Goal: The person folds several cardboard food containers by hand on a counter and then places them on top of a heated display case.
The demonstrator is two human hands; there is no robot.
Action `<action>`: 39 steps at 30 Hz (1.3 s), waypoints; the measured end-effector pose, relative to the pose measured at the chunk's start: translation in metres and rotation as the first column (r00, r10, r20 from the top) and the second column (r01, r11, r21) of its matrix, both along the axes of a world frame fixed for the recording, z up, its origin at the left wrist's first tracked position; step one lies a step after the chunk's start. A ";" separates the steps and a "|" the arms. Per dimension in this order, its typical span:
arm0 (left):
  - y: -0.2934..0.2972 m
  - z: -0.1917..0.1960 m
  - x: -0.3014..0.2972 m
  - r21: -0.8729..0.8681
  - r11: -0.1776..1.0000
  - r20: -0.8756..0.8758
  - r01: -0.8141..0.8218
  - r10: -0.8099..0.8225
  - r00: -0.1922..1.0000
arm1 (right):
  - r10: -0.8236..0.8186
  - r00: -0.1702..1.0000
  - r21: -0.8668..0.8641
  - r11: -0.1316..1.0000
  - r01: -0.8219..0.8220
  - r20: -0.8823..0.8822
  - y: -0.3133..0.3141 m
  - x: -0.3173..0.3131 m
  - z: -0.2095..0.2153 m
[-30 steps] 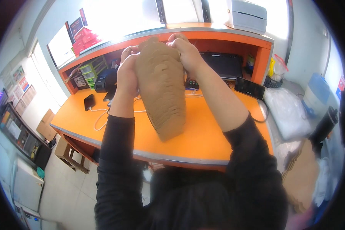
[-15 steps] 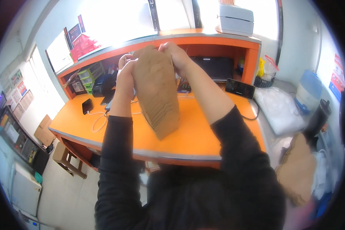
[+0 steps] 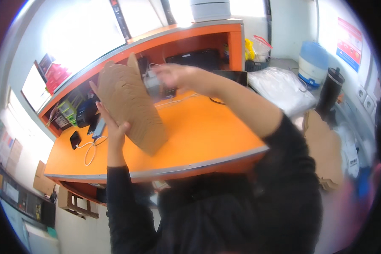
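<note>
A tall stack of brown cardboard pieces (image 3: 129, 101) with stepped edges leans to the left above the orange desk (image 3: 199, 135). My left hand (image 3: 112, 120) holds it from its left side, with the thumb lying across the near face and the fingers along the edge and partly behind. To the right of the stack, my right hand (image 3: 175, 76) is in the air, apart from the cardboard. Its fingers are stretched out and somewhat smeared by motion, with nothing visible in them.
A phone (image 3: 75, 139) with a white cable lies at the desk's left. On the right are a white plastic bag (image 3: 283, 91), a black bottle (image 3: 331, 89), a blue-and-white water jug (image 3: 313, 63) and more cut cardboard (image 3: 324, 148). A stool (image 3: 76, 203) stands at lower left.
My right hand has let go of the cardboard stack and moved off to its right. The stack has tilted left, and my left hand sits lower on it. The view has swung rightward.
</note>
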State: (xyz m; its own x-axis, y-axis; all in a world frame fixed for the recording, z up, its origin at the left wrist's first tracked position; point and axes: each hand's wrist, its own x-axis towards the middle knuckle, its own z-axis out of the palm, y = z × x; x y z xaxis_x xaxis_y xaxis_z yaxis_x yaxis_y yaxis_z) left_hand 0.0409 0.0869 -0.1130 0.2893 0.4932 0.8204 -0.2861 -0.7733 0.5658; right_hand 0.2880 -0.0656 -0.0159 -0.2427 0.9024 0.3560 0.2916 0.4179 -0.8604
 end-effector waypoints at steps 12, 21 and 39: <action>-0.010 -0.024 -0.003 -0.149 0.988 0.043 -0.046 0.053 0.998 | -0.395 0.204 0.049 0.545 0.837 0.896 -0.311 0.109 -0.071; -0.034 -0.005 -0.001 0.293 0.792 0.291 -0.535 0.460 0.839 | -0.405 0.288 -0.182 0.282 0.942 0.868 -0.346 0.104 -0.129; -0.258 0.038 0.289 0.501 0.570 -0.415 0.651 -0.502 0.759 | -0.889 -0.323 0.877 0.152 0.457 0.323 -0.360 0.088 -0.040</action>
State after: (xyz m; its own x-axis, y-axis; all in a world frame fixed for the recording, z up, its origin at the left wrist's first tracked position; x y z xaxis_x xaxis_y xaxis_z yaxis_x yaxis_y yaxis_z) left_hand 0.3298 -0.1716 -0.0752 0.5284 -0.3982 0.7499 -0.7293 -0.6651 0.1607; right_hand 0.3761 -0.4261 -0.0557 0.1954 0.5069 0.8395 0.8096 -0.5665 0.1536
